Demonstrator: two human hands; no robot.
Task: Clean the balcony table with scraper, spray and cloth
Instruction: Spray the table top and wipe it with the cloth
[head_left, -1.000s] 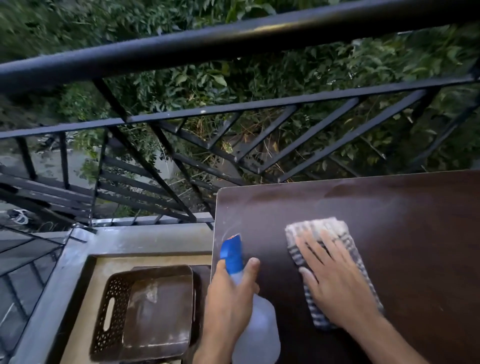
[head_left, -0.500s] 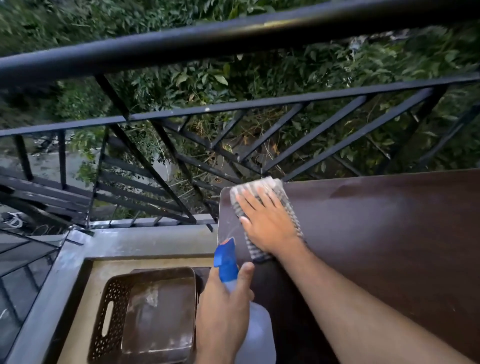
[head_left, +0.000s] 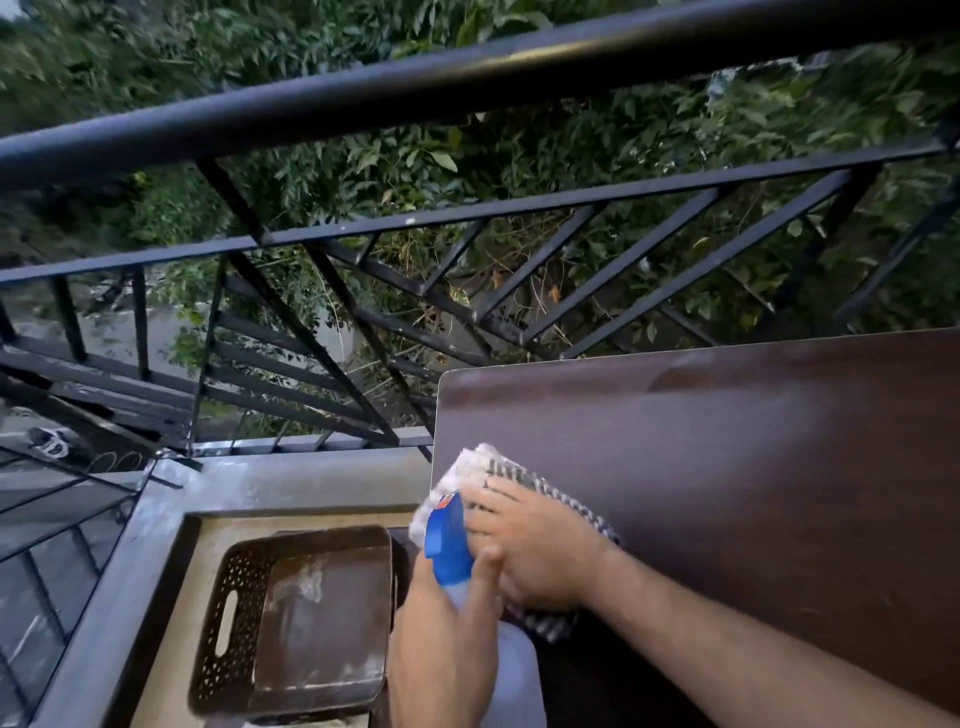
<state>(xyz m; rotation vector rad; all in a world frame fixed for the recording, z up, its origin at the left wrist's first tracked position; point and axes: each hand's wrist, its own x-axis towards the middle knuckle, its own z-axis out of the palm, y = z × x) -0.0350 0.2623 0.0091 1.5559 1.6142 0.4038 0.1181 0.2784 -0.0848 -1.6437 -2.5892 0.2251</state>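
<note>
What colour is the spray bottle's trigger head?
Blue trigger head, atop a clear plastic bottle; head view.

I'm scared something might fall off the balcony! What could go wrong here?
The cloth hangs over the table edge beside the railing; a hard wipe by the right hand might push it off. The left hand holds the spray bottle very close, so the hands could bump.

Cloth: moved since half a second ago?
Yes. The cloth, under the right hand, slid from the table's far left corner back along its left edge, toward the person.
</note>
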